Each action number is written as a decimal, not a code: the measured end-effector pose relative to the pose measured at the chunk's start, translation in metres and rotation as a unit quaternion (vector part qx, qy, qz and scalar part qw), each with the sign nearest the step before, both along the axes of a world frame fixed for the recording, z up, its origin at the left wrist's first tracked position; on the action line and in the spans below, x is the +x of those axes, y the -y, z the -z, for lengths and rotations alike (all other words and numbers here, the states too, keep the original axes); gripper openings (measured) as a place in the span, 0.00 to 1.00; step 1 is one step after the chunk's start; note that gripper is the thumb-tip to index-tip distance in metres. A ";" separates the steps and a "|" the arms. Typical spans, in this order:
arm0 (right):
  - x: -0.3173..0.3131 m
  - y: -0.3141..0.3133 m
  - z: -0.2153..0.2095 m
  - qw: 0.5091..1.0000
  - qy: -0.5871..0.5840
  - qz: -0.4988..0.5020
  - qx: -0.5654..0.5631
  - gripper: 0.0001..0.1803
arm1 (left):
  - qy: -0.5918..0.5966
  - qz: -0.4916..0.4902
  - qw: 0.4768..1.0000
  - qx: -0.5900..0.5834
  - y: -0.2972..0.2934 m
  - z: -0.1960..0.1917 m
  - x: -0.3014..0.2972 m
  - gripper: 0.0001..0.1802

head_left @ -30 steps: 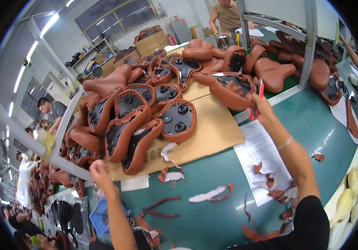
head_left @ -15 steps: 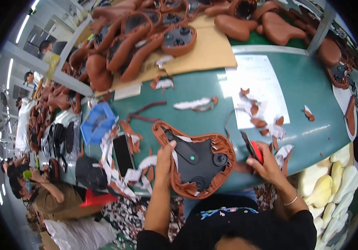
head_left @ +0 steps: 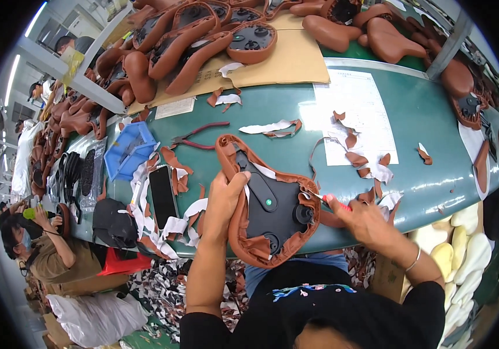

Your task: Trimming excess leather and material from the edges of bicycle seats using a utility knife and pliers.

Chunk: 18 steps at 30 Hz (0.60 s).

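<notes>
A brown bicycle saddle (head_left: 284,232) is held underside up in front of me. Its folded cover edge runs around a black base with a green dot. My left hand (head_left: 226,195) is closed on its left rim, thumb on top near the narrow end. In my right hand (head_left: 362,221) is a red-handled tool (head_left: 329,202) with a narrow metal tip, whose exact kind I cannot make out. The tip meets the folded cover at the saddle's right edge. A brown strip of cover (head_left: 332,219) sticks out below the tool.
On the green table (head_left: 261,107) lie red-handled pliers (head_left: 200,136), a phone (head_left: 163,198), a blue tray (head_left: 131,151), paper sheets (head_left: 357,116) and brown and white scraps. Finished-looking saddles (head_left: 252,42) are heaped on cardboard at the back. Pale foam pads (head_left: 464,256) fill the right. A co-worker (head_left: 52,244) sits left.
My right hand has turned and brought the red-handled tool left, from beside the saddle onto its folded edge. The saddle stays in my left hand, and the view has shifted a little.
</notes>
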State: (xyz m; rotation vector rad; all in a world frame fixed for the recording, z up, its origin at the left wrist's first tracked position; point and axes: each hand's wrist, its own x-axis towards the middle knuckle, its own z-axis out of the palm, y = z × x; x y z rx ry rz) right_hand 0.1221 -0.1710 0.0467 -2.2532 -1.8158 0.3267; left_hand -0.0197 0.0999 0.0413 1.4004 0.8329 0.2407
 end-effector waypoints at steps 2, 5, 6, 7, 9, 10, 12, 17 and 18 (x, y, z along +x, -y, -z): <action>-0.027 0.012 0.014 0.998 -0.033 0.048 -0.015 0.33 | 0.010 -0.023 0.999 0.046 0.011 -0.006 -0.003 0.18; -0.062 0.025 0.020 0.977 -0.128 0.168 0.001 0.32 | 0.004 -0.078 0.995 0.066 0.026 -0.007 -0.014 0.16; -0.065 0.027 0.018 0.978 -0.126 0.165 0.004 0.32 | 0.007 -0.081 0.994 0.068 0.028 -0.005 -0.020 0.16; -0.067 0.030 0.017 0.977 -0.134 0.165 0.031 0.32 | 0.040 -0.103 0.993 0.049 0.030 -0.002 -0.025 0.15; -0.057 0.032 0.021 0.956 -0.183 0.179 0.146 0.32 | 0.060 -0.101 0.993 0.003 0.035 -0.002 -0.033 0.18; -0.047 0.025 0.018 0.940 -0.152 0.196 0.233 0.31 | 0.062 -0.104 0.993 0.004 0.038 -0.004 -0.035 0.18; -0.039 -0.014 0.001 0.900 -0.207 0.204 0.323 0.31 | 0.106 -0.125 0.987 0.005 0.048 -0.007 -0.041 0.18; 0.002 -0.058 0.007 0.878 -0.330 0.199 0.283 0.30 | 0.112 -0.242 0.955 0.129 0.062 0.018 -0.054 0.26; 0.014 -0.047 0.007 0.796 -0.469 0.298 0.241 0.29 | 0.111 -0.243 0.955 0.130 0.064 0.029 -0.063 0.26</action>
